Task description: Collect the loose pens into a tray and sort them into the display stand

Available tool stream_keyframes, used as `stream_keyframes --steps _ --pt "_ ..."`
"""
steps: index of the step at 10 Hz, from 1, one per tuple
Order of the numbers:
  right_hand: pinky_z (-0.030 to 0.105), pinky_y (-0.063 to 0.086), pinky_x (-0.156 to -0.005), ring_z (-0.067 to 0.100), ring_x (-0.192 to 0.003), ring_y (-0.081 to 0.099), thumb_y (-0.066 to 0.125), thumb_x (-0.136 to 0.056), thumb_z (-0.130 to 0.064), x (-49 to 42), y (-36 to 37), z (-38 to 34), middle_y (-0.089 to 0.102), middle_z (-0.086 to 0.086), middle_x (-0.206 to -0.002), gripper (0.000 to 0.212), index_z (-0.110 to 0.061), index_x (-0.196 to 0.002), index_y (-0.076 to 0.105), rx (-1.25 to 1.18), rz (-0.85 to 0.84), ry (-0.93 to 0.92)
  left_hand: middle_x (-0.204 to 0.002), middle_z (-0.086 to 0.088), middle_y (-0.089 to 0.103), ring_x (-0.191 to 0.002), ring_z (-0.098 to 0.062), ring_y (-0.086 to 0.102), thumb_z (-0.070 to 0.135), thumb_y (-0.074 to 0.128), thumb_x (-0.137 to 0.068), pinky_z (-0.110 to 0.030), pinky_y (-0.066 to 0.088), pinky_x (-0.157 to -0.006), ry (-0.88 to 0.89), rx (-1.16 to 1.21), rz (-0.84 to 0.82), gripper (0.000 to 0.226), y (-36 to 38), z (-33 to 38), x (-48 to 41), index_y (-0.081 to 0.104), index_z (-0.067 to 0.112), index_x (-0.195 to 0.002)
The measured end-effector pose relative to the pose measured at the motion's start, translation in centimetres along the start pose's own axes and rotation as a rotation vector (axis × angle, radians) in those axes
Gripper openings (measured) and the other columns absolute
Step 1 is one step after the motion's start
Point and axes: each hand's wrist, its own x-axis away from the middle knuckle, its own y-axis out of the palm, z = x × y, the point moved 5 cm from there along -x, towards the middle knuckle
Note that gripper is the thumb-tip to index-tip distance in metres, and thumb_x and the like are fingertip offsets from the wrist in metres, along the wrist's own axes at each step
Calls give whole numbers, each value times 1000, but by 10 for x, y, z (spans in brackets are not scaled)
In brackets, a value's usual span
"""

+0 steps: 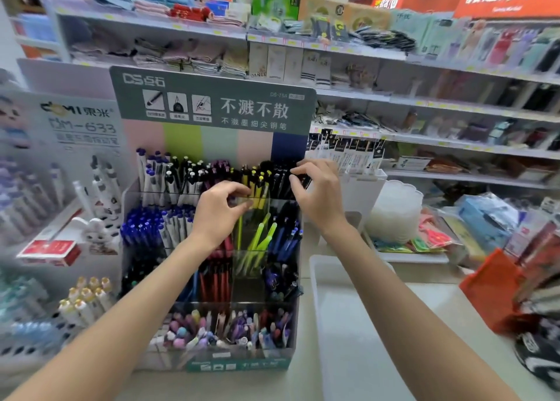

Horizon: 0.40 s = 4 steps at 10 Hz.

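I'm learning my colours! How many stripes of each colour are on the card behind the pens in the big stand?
Back card of the display stand:
pink stripes: 2
lime green stripe: 1
pale green stripe: 1
dark blue stripe: 1
Total: 5

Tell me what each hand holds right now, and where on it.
Right hand grips black pens by their top ends. Left hand pinches by the yellow pens; hold unclear.
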Motion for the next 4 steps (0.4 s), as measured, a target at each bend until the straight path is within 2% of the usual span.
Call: stream_keyframes --steps 1,2,3,4 --pt "41 44 -97 22 -107 55 70 -84 -14 7 0 1 68 5 -106 17 -10 -101 73 -12 17 0 -99 2 70 -92 -12 63 13 80 -81 -13 48 -83 7 4 -6 21 0 0 -1 73 12 -101" --pt "35 44 -97 21 -105 57 69 -84 -12 10 -7 -11 67 5 -107 23 -9 -107 70 24 84 -53 -97 3 69 -90 -14 64 13 79 -83 -31 55 -85 24 -1 -15 17 -3 3 -2 73 13 -99" --pt "20 45 -71 10 -77 52 66 -85 -7 16 -16 -27 61 0 -91 16 -7 -101 68 17 91 -94 -91 6 68 -82 -13 64 14 75 -87 -36 57 -77 71 -48 31 9 -15 9 4 71 17 -94" --pt "25 42 -54 11 -61 45 62 -88 -5 27 -13 -37 50 -5 -79 12 -7 -100 64 34 -50 -26 -85 7 64 -76 -13 61 19 73 -89 -36 55 -69 85 -180 41 6 -28 12 12 67 18 -89"
